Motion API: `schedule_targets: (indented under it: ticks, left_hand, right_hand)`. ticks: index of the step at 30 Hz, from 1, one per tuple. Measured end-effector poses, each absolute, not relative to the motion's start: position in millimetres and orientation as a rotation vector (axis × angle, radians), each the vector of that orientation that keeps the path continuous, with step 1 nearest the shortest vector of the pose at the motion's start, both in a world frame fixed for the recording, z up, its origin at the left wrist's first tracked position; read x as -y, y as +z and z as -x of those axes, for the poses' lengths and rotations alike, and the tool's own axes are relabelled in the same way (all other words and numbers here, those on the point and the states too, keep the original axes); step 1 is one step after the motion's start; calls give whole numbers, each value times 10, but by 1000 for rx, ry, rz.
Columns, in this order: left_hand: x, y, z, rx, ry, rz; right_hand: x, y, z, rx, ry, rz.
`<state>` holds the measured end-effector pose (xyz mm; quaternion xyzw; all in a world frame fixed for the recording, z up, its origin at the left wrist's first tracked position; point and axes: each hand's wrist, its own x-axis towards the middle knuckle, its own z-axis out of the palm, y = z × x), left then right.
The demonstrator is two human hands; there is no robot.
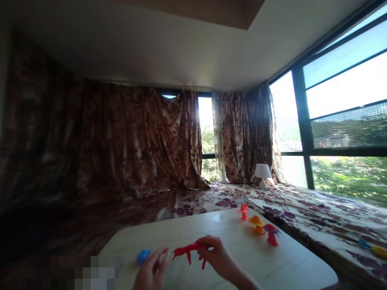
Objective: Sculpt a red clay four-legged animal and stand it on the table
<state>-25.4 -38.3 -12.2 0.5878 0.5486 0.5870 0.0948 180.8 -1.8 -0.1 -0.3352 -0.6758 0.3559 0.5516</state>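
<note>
My right hand [213, 253] pinches a red modelling-clay animal figure [185, 250] at its right end and holds it over the table. Thin legs hang down from the figure's long body. Close to its left end is my left hand [154, 269], with fingers curled and a gap between thumb and fingertips; I see nothing in it. A blue lump [143, 256], apparently clay, lies on the tabletop just behind the left hand and is partly covered by it.
The pale table [181, 229] has rounded corners. Towards its back right stand a pink-red figure [243, 211], a yellow figure [256, 224] and a red-and-blue figure [272, 235]. Beyond are a flowered cloth [229, 197], a white lamp [263, 171] and patterned curtains [145, 141].
</note>
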Motion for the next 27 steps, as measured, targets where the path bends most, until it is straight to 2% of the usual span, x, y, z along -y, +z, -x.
schedule_targets:
  ticks: [10, 19, 27]
  left_hand:
    - [343, 179, -5, -1562, 1234, -2174]
    - [282, 363, -113, -1687, 929, -2368]
    - [49, 256, -166, -1714, 674, -2449]
  right_hand:
    - [78, 65, -1816, 1762, 795, 815]
    - [-92, -62, -1877, 1825, 638, 882]
    - [-181, -56, -2004, 2081, 384, 1015]
